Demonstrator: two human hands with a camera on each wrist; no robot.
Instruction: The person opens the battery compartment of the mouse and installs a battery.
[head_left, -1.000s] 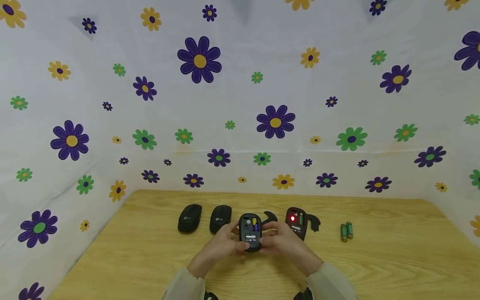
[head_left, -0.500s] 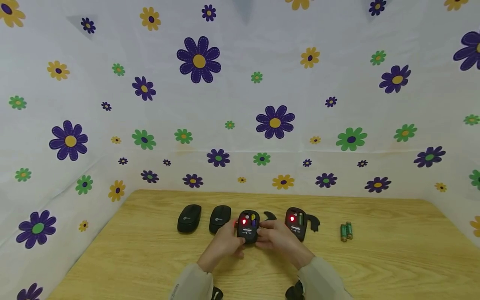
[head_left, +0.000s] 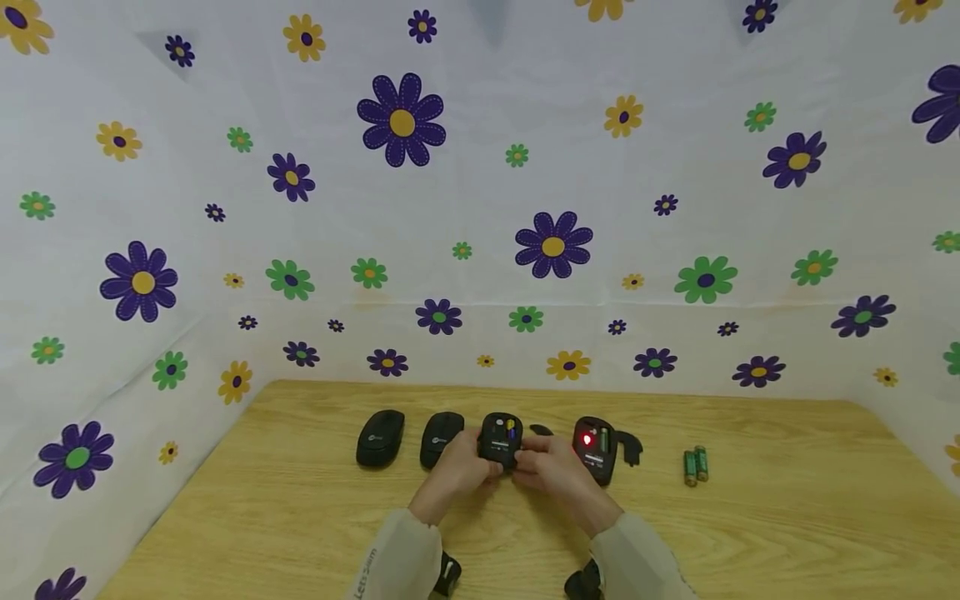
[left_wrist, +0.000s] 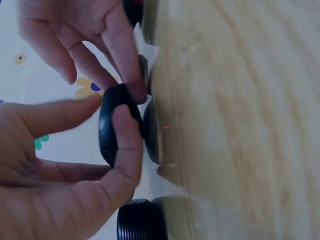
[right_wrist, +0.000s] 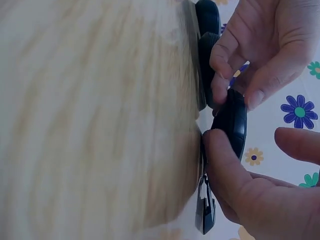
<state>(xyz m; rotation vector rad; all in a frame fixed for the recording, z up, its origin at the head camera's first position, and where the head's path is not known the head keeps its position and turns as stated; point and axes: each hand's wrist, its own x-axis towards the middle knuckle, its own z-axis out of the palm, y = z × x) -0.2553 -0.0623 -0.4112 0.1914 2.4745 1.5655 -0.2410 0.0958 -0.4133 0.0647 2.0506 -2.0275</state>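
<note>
Between my hands is a black computer mouse (head_left: 500,446), underside toward the head camera and held up off the table. A yellow and purple battery (head_left: 512,428) lies in its uncovered compartment. My left hand (head_left: 459,468) grips the left edge, thumb on the near end. At the right edge, my right hand (head_left: 553,471) holds it with thumb and fingers; in the right wrist view its index finger (right_wrist: 297,145) stands apart. Partly hidden beyond the right fingers is a dark curved cover (head_left: 541,430). The wrist views show the mouse (left_wrist: 111,125) edge-on.
Two black mice (head_left: 380,438) stand upright at the left. To the right, another upturned mouse (head_left: 600,462) glows red, with a loose cover (head_left: 630,447) beside it. Two green batteries (head_left: 696,465) lie farther right on the wooden table (head_left: 787,517). Behind hangs a flowered cloth (head_left: 480,200).
Both hands have carried the mouse a little away from me, toward the back. Its red light, visible half a second ago, no longer shows in the head view.
</note>
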